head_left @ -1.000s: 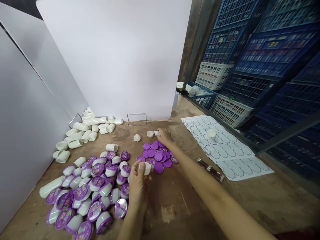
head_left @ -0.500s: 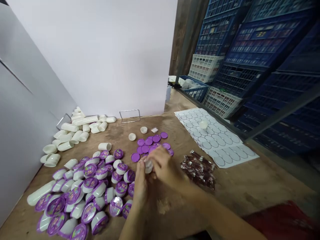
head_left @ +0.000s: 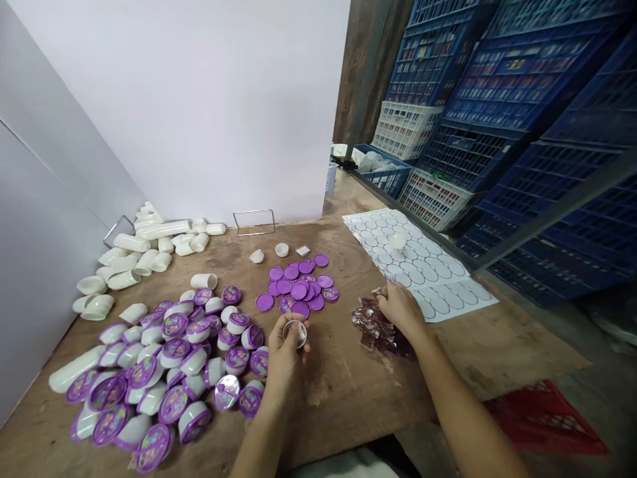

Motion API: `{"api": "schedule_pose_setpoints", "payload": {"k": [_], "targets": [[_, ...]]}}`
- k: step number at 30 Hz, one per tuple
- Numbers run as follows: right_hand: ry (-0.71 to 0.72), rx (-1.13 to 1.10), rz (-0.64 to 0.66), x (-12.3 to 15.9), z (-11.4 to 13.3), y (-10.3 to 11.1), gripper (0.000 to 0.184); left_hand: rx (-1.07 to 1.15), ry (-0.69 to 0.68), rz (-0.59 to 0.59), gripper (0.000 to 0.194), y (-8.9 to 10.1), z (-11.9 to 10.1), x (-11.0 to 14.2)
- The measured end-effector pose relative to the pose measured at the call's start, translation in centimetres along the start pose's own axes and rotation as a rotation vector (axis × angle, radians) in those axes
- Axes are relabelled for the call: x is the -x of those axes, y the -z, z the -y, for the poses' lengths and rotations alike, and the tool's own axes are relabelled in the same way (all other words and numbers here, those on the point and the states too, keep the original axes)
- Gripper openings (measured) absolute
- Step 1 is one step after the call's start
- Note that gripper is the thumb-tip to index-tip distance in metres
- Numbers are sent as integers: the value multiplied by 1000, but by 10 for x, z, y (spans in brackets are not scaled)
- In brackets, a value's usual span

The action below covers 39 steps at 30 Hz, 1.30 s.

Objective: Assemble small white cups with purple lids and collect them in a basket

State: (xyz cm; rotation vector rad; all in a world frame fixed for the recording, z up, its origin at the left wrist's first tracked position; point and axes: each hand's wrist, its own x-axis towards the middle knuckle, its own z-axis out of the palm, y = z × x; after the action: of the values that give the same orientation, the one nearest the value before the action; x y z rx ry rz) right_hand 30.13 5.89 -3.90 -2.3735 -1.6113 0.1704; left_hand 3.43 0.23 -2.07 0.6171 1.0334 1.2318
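Note:
My left hand (head_left: 284, 348) is closed around a small white plastic cup (head_left: 301, 326), its mouth facing up and the thumb over the rim. Something pale shows inside the cup, too small to name. My right hand (head_left: 402, 311) reaches to the pile of shiny brown packets (head_left: 373, 325), with thumb and fingers pinched on a packet at its upper edge. Beyond my left hand lie several flat purple lids (head_left: 299, 290). To the left spreads a heap of white cups closed with purple printed lids (head_left: 175, 352).
Stacked white cups (head_left: 129, 262) lie at the back left by the white panel (head_left: 209, 113). Two loose cups (head_left: 281, 249) stand behind the lids. Sheets printed with circles (head_left: 438, 279) lie at the right. Blue crates (head_left: 497, 86) rise beyond; a red crate (head_left: 547, 418) sits below the table.
My right hand has left the cup and moved right to the brown packets. My left hand keeps the cup. The view has shifted slightly.

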Motion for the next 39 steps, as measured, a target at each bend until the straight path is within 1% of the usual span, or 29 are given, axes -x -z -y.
{"api": "schedule_pose_setpoints", "payload": {"k": [1,3,4,5,6,7,9,11,12,14,15,16,17,18,20,22,23,24,26,28,30,31,32,33,35,36,39], "targets": [[-6,-106,-32,3,4,1,11,-4,2,-8,30,0,1,0],[-16,-463,-77,21,28,5,6,-31,7,-24,26,-1,4,-1],[1,-685,-54,35,45,7,8,-50,10,-36,25,-1,6,-1],[53,-910,5,51,64,7,12,-61,14,-46,23,-2,8,-1],[151,-1070,97,67,83,7,14,-49,11,-50,23,-3,8,-1],[260,-1125,157,82,101,6,12,-13,-2,-48,23,-4,9,1],[423,-1048,119,106,129,2,8,69,-57,-28,28,-5,7,4],[548,-883,76,117,146,1,12,96,-118,-23,33,-2,3,9],[620,-823,113,116,150,2,15,80,-144,-39,34,1,1,10],[766,-789,280,106,157,5,21,29,-180,-97,33,13,-5,12],[808,-798,352,97,162,5,24,14,-195,-134,34,20,-9,11],[826,-797,385,87,168,3,25,4,-210,-167,34,26,-14,11],[822,-764,376,77,175,-1,26,0,-222,-197,36,33,-19,10],[805,-688,338,68,183,-8,26,6,-230,-221,37,39,-24,9],[791,-441,265,53,200,-27,29,44,-232,-253,41,46,-33,7],[801,-218,252,45,213,-47,35,71,-209,-252,45,50,-41,7],[796,-166,251,43,217,-55,36,81,-196,-240,47,51,-43,7],[785,-157,244,42,219,-60,33,88,-188,-222,47,51,-44,7],[735,-259,211,44,219,-62,20,92,-180,-185,47,51,-44,7],[664,-536,158,52,214,-55,14,75,-170,-165,48,50,-41,5],[620,-861,100,66,208,-43,18,39,-150,-166,50,49,-36,3],[637,-970,70,75,205,-36,20,17,-145,-174,51,48,-34,2],[689,-1023,40,84,202,-30,23,-4,-150,-190,51,47,-32,1],[765,-1023,6,94,199,-26,26,-20,-165,-211,50,45,-30,1],[911,-952,-94,109,194,-23,34,-7,-188,-254,47,41,-28,0],[956,-921,-150,114,191,-23,39,30,-181,-268,47,39,-28,0],[1006,-850,-274,124,182,-30,50,186,-101,-269,47,33,-30,2]]}}
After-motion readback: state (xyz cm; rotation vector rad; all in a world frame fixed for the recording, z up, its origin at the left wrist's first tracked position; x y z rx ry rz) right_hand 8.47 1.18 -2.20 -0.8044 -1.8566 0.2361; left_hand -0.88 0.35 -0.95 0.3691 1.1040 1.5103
